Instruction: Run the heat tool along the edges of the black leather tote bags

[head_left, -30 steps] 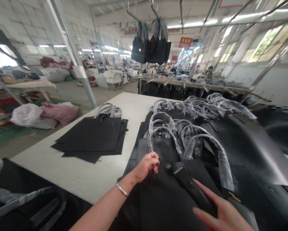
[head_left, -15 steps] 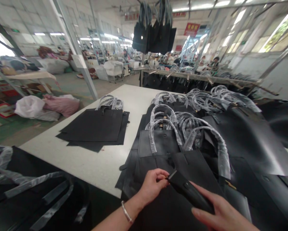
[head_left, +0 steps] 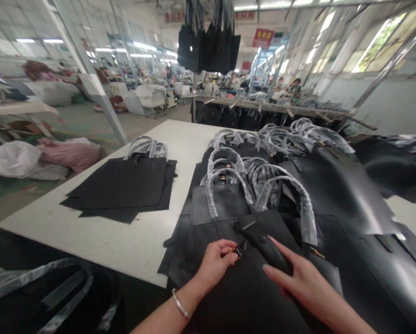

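My left hand pinches a small black strap end with gold-coloured metal on it, above a black bag. A black handheld tool is gripped in my right hand; its head has a flat metallic edge, rather like a hair clipper. The tool points up and left, its head just beyond the strap end and apart from it. Under both hands, the bag lies flat on a pile of similar bags. Plastic-wrapped handles loop up beyond my hands.
A smaller stack of black bags lies left on the white table. More bags cover the right side. Wrapped handles show at lower left. Bags hang overhead at the back, behind a metal rail.
The view has turned slightly right. The tool's head has moved away from my left fingers, and the black strap end with gold-coloured metal now shows more plainly between them.
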Tool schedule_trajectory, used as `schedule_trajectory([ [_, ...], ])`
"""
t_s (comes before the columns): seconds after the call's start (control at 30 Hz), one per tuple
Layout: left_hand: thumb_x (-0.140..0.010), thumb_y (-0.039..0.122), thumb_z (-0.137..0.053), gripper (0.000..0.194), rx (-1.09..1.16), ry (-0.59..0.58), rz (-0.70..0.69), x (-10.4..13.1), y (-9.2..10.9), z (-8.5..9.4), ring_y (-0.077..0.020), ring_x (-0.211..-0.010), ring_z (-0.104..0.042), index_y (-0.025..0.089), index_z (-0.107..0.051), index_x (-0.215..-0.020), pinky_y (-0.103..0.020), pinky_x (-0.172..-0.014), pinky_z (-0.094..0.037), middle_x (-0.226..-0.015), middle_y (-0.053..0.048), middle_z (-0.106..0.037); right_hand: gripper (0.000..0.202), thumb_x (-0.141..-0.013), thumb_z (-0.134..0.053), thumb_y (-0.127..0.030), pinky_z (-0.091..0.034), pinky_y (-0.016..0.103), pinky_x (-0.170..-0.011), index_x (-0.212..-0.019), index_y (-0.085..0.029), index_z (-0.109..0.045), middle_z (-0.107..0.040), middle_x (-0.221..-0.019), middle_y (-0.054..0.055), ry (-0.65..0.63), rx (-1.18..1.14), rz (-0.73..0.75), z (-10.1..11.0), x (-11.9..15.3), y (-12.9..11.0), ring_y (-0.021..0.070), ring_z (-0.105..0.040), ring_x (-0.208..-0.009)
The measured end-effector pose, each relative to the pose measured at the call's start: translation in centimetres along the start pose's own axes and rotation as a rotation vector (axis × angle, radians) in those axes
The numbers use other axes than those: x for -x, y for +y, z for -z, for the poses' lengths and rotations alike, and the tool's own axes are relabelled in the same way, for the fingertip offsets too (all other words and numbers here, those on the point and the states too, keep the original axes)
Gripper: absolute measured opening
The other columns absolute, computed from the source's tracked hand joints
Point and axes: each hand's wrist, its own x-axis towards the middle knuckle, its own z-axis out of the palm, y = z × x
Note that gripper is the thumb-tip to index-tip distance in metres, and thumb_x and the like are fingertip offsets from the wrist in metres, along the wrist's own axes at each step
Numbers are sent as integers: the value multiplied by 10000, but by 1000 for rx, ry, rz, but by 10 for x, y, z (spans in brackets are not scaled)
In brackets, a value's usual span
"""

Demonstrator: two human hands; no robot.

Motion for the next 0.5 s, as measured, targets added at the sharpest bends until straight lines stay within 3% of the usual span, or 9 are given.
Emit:
schedule_trajectory([
  [0.07, -695, 187, -653, 270, -11, 2, 7, 0, 0, -1, -130, -627, -571, 90, -669, -946, -235, -610, -415, -724, -54, -680, 741, -815, -584, -413, -420, 227, -477, -1465, -173, -323, -586, -498, -67, -12, 6, -4, 4, -1, 5, 160, -575, -483],
  [0.2, -726, 161, -597, 252, -86, -46, -31, 0, -1, -4, -163, -693, -620, 111, -683, -958, -253, -632, -448, -798, -69, -704, 709, -792, -593, -306, -417, 219, -458, -1452, -188, -359, -693, -657, -29, -174, -17, 6, -2, 4, 9, 151, -597, -493],
  [0.3, -741, 119, -548, 263, -301, -58, -108, -3, 2, 2, -181, -782, -640, 157, -689, -960, -273, -704, -474, -869, -52, -707, 703, -798, -580, -310, -441, 238, -480, -1451, -167, -364, -675, -598, -39, -70, 24, 22, -8, 3, 4, 174, -618, -505],
  [0.4, -767, 101, -519, 336, -699, 122, -207, -13, 12, 16, -191, -967, -617, 183, -637, -1070, -289, -863, -455, -1063, -63, -653, 716, -818, -573, -388, -512, 296, -587, -1459, -161, -350, -695, -596, -30, 55, 107, 51, -2, -1, 4, 217, -660, -562],
  [0.5, -801, 222, -563, 458, -1059, 321, -139, -29, 28, 33, -235, -1085, -576, 141, -496, -1246, -300, -884, -445, -1260, -133, -514, 728, -809, -584, -411, -517, 361, -870, -1453, -154, -361, -750, -1035, 69, 83, 146, 101, 9, 0, 18, 266, -697, -921],
])
